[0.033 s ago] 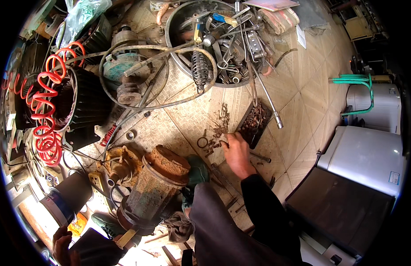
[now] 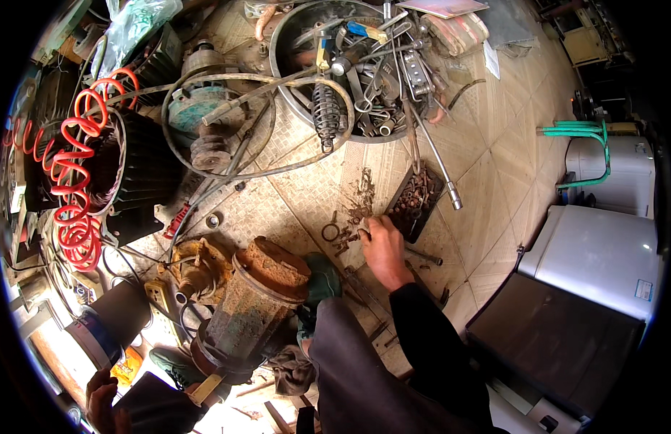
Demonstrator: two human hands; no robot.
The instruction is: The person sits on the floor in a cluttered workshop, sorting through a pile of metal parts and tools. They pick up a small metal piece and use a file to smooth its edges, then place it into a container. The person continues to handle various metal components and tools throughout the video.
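My right hand reaches down to the tiled floor, its fingers curled together beside a dark tray. Whatever lies between the fingertips is hidden or too small to name. Rusty bolts and nuts fill the tray. Just left of the hand are a thin metal ring and small rusty pieces; dark crumbs are scattered beyond. A rusty cylindrical metal housing leans between my feet. At the lower left, my left hand hangs in shadow near my knee, fingers slightly apart, with nothing visible in it.
A round metal basin full of wrenches stands at the far side. A long socket bar slants from it. On the left are a coiled red air hose and a finned motor casing. A white-and-brown cabinet borders the right.
My right hand and forearm have shifted slightly to the left. The left hand and the things around look the same.
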